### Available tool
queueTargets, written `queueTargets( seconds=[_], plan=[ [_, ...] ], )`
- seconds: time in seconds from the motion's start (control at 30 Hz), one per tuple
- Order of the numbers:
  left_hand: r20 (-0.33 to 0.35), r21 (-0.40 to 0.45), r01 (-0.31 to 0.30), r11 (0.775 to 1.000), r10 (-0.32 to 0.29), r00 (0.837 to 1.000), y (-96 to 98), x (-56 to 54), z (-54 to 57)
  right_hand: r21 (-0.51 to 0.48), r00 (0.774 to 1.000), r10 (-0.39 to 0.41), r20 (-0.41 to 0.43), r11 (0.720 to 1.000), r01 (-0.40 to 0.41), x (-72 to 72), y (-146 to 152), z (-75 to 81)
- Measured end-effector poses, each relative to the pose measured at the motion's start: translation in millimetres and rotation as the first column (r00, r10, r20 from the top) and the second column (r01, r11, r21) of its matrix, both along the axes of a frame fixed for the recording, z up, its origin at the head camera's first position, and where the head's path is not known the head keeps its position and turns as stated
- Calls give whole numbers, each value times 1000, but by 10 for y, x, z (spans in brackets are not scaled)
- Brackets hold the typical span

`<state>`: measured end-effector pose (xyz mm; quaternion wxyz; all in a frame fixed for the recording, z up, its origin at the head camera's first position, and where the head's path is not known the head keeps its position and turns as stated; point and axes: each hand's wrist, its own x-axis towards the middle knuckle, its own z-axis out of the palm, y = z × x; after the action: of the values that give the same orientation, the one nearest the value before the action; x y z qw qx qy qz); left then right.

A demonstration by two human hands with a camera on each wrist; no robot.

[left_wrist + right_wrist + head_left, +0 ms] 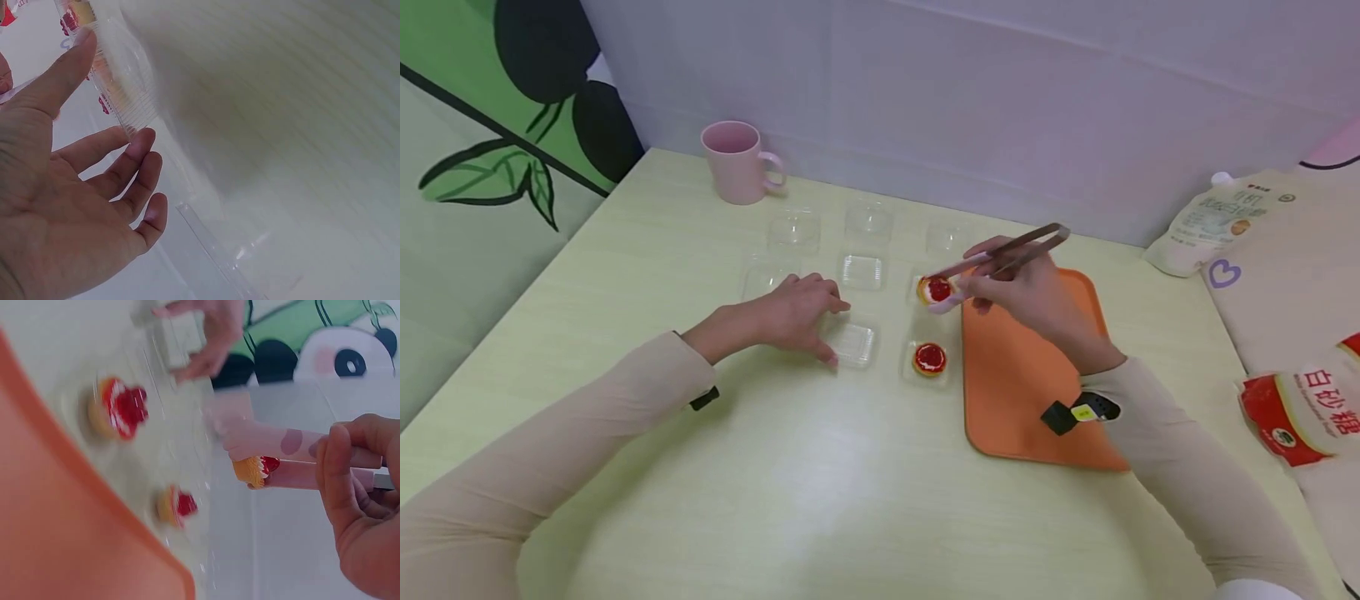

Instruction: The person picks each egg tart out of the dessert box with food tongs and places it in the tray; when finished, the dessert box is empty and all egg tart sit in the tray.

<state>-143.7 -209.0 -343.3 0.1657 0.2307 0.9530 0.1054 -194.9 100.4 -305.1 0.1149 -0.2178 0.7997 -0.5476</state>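
My right hand [1026, 287] pinches tongs [287, 440] with broad pink tips. Between the tips sits a small tart [250, 472] topped with white cream and red fruit. In the right wrist view, two similar tarts, a nearer one [119, 409] and a farther one [177, 506], are in clear containers. The head view shows the near tart [930, 358] plainly, while the tong tips overlap the far spot. My left hand [797, 312] holds a small clear plastic container [853, 343], thumb and forefinger at its edges; its other fingers are loosely bent [150, 169].
An orange tray [1022, 400] lies under my right forearm. Several more clear containers [862, 271] stand behind my left hand. A pink mug [733, 162] is at the back left. A white pouch [1217, 221] and a red-and-white bag [1300, 412] are on the right.
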Motion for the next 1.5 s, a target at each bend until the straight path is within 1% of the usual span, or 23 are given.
queueTargets(
  seconds=[0.1,0.2,0.3,0.4,0.43,0.6,0.73,0.83,0.97,1.13,1.5],
  plan=[
    [1,0,-6,1000,6,1000,-13,3,-10,-52,994,-107,-19,993,106,-64,257,40],
    [-2,-1,-9,1000,9,1000,-22,7,-9,-81,981,-185,-66,980,179,-145,481,38],
    [-5,3,-14,1000,14,1000,-28,10,-3,-120,969,-239,-63,966,230,-235,668,12],
    [-10,6,-17,1000,17,1000,-35,13,-3,-134,959,-280,-44,953,272,-326,808,-28],
    [-10,7,-18,1000,18,1000,-37,13,-4,-130,955,-294,-37,949,287,-353,846,-45],
    [-5,8,-20,1000,20,1000,-34,13,-12,-5,931,-360,-60,933,361,-450,988,-159],
    [1,4,-14,1000,14,1000,-24,12,-18,49,924,-378,-57,924,380,-515,1077,-285],
    [3,-4,-13,1000,13,1000,-16,9,-23,84,920,-390,-26,917,391,-557,1134,-382],
    [5,-9,-18,1000,18,1000,-7,6,-20,121,910,-414,13,904,410,-582,1168,-470],
    [0,-13,-15,1000,15,1000,-9,-4,-31,145,905,-425,18,897,418,-580,1156,-515],
    [-13,-11,-9,1000,9,1000,-16,-15,-46,206,894,-449,19,876,435,-580,1114,-534]
  ],
)
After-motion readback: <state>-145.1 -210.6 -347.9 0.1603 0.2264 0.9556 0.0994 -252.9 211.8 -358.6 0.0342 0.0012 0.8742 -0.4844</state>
